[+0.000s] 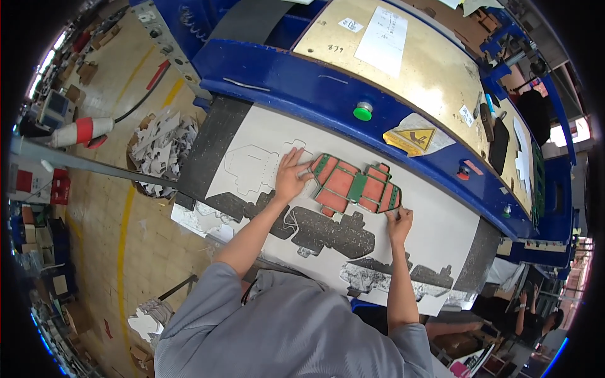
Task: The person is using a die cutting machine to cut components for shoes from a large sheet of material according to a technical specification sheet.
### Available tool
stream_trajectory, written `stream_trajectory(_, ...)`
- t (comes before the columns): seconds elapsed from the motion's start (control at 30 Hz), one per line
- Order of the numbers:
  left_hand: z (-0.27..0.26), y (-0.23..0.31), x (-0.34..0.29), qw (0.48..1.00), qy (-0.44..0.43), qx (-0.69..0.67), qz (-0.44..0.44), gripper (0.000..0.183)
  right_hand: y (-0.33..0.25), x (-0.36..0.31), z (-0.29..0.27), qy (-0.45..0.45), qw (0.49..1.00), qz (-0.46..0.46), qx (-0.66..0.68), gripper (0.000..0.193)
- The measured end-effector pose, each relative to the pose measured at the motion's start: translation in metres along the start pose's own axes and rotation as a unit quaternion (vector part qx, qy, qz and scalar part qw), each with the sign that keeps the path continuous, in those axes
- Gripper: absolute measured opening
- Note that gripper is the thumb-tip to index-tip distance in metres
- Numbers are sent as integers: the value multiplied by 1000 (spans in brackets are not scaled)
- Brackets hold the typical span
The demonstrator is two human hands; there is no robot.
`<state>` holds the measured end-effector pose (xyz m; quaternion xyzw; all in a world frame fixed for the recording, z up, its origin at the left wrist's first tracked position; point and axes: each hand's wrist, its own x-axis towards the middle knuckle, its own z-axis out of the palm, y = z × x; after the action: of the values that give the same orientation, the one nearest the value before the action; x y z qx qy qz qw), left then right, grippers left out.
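Note:
A red and green cutting die (357,191) lies on a large white sheet (435,220), between my two hands. My left hand (292,177) holds its left end, with the thumb and a fingertip at the edge and the other fingers stretched over the sheet. At the lower right corner of the die, my right hand (399,225) pinches the edge with curled fingers. Left of the die, thin cut outlines (252,169) show in the sheet. Nearer to me, dark shaped openings (328,232) in the sheet expose the black surface under it.
A blue press beam (283,75) with a green button (362,111) spans the far side. On its pale top lie papers (382,39) and tools. A box of white scraps (161,148) stands on the floor at left. Another person (532,318) is at far right.

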<state>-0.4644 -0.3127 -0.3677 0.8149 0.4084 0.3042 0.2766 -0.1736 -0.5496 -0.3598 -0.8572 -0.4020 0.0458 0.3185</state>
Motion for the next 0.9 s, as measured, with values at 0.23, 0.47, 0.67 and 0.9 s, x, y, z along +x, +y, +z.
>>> stream_trajectory(0.23, -6, 9, 3, 999, 22, -1, 23, 40, 17, 0, 7, 6, 1000, 7, 5, 39)
stream_trajectory(0.47, 14, 22, 10, 998, 28, -39, 47, 39, 28, -8, -1, 59, 996, 69, -23, 37)
stream_trajectory(0.67, 31, 16, 27, 997, -19, -31, 74, 36, 22, -15, 10, 116, 986, 56, -110, 15)
stream_trajectory(0.9, 45, -19, 36, 988, 1, 42, 149, 38, 17, 21, 32, 95, 988, 76, -91, 39)
